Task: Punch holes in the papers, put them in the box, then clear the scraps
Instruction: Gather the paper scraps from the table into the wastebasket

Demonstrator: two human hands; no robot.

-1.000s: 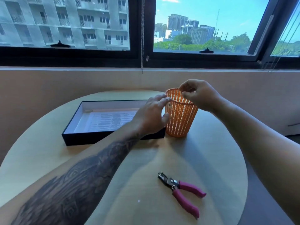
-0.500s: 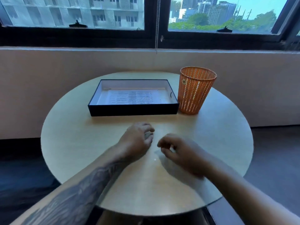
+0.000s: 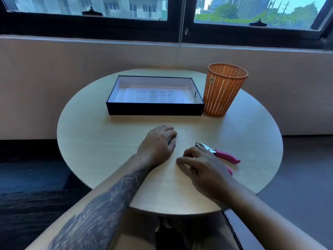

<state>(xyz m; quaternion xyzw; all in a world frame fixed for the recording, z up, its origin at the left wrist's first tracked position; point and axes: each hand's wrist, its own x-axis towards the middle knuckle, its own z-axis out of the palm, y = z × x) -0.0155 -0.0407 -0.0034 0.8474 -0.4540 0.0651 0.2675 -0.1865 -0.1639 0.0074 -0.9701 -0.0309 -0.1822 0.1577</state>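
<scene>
Resting on the near half of the round tabletop (image 3: 100, 145), both hands lie palm down, close together but not touching. The left hand (image 3: 158, 143), on a tattooed forearm, has its fingers (image 3: 171, 134) curled loosely under; whether they pinch anything cannot be told. The right hand (image 3: 203, 166) sits just beside it with fingers spread and bent, tips on the wood, gripping nothing that shows. That hand partly covers a hole punch (image 3: 218, 153) with pink handles: its metal head pokes out beyond the knuckles, one handle runs out to the right, and the tip of the other peeks from under the hand. No scraps can be made out on the surface near the hands.

Farther back, a shallow black box (image 3: 155, 110) with a white lining lies open, and printed papers (image 3: 153, 95) rest flat inside it. An orange mesh basket (image 3: 223, 91) stands upright at the box's right end, right against its corner. Behind the tabletop runs a beige wall (image 3: 54, 73), and above it a dark-framed window (image 3: 180, 31).
</scene>
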